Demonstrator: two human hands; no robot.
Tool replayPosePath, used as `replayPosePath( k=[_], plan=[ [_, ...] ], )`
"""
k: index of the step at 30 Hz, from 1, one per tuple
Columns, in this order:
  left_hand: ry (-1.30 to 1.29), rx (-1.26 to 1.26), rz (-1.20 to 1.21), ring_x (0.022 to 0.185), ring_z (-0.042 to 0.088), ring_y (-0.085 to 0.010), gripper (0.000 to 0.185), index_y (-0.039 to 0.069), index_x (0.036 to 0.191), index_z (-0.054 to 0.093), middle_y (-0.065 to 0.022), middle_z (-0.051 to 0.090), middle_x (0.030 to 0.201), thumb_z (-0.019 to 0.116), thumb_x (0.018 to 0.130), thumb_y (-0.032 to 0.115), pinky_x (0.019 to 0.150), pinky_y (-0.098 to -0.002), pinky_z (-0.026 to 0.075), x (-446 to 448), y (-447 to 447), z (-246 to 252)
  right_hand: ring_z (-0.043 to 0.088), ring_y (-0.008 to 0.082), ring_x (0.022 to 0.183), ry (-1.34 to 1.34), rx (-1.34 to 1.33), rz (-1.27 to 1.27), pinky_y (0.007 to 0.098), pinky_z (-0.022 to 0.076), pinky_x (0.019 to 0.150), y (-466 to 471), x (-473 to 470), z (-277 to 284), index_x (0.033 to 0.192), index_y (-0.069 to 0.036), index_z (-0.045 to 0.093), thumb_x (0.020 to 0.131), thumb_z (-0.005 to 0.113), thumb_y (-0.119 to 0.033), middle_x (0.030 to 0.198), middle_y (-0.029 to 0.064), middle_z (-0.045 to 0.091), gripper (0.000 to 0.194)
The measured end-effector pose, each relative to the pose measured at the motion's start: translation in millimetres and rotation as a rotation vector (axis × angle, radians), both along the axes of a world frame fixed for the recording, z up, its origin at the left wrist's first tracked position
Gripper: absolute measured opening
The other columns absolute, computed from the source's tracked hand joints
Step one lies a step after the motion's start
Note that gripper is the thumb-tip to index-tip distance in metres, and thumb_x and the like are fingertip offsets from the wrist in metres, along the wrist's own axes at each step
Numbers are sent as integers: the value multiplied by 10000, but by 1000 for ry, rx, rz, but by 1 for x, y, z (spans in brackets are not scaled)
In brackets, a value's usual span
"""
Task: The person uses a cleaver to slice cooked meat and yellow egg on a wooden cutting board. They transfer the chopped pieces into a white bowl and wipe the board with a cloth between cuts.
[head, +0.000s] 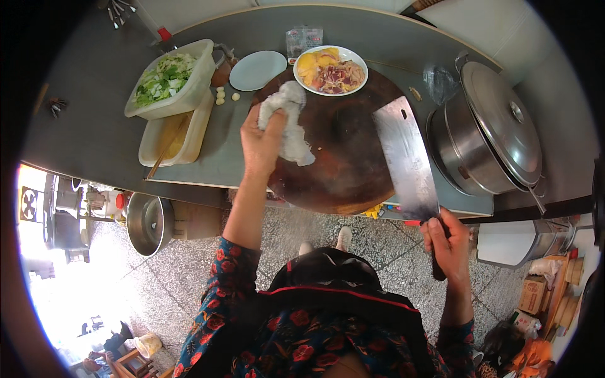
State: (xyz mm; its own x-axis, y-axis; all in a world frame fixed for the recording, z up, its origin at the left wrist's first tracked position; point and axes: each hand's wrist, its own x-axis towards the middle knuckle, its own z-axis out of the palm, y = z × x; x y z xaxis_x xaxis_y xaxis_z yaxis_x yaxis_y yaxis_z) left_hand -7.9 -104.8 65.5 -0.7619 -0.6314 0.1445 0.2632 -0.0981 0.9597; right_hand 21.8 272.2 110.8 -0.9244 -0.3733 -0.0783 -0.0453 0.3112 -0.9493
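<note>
My left hand (265, 137) grips a bunched white cloth (289, 125) against the left part of a round, dark wooden chopping block (340, 151). In my right hand (448, 245) is the dark handle of a broad cleaver (409, 158). Its blade lies flat-side up over the block's right edge, with the hole near its far end; whether it touches the wood I cannot tell. At the block's far edge a white plate (347, 91) carries raw cut meat (338, 78) and yellow pieces (316, 61) that look like poultry skin or fat. Small scraps dot the wet wood.
Left on the counter, a tub of chopped greens (163, 80) rests on another plastic tub (177, 141). A pale plate (257, 71) and several garlic cloves (220, 94) are nearby. At right stands a lidded steel pot (477, 137). A steel basin (151, 224) sits below the counter.
</note>
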Motion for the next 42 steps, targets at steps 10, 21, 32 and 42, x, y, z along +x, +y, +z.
replayPosePath(
  k=[10,21,32,42],
  plan=[
    [244,-756,107,1023,520,-372,345,-2,1056,625,-185,541,1110,709,736,98,888,-433,459,-30,110,-3,482,42,545,-115,-226,7,200,405,488,-66,3,-4,1042,36,623,1017,516,-123,745,23,590,193],
    [185,-1082,-193,1013,604,-349,359,42,991,686,-141,631,1065,788,658,128,877,-449,499,33,55,-55,511,62,583,213,-291,-123,217,406,533,-64,-65,-6,1083,27,659,1015,531,-149,796,56,644,228],
    [-418,-1268,-113,1060,603,-355,387,92,1058,709,-149,676,1045,655,764,338,888,-467,509,-82,-17,-74,661,398,862,612,897,-120,507,531,733,-53,-148,-76,1304,-126,596,921,640,-192,962,201,659,391],
    [-360,-497,-147,800,661,-163,251,-10,1013,694,-78,697,946,699,840,173,701,-295,539,38,-16,-15,611,385,1029,661,1002,7,483,516,844,-94,-164,-76,1327,-169,575,878,685,-161,1058,185,638,462]
  ],
)
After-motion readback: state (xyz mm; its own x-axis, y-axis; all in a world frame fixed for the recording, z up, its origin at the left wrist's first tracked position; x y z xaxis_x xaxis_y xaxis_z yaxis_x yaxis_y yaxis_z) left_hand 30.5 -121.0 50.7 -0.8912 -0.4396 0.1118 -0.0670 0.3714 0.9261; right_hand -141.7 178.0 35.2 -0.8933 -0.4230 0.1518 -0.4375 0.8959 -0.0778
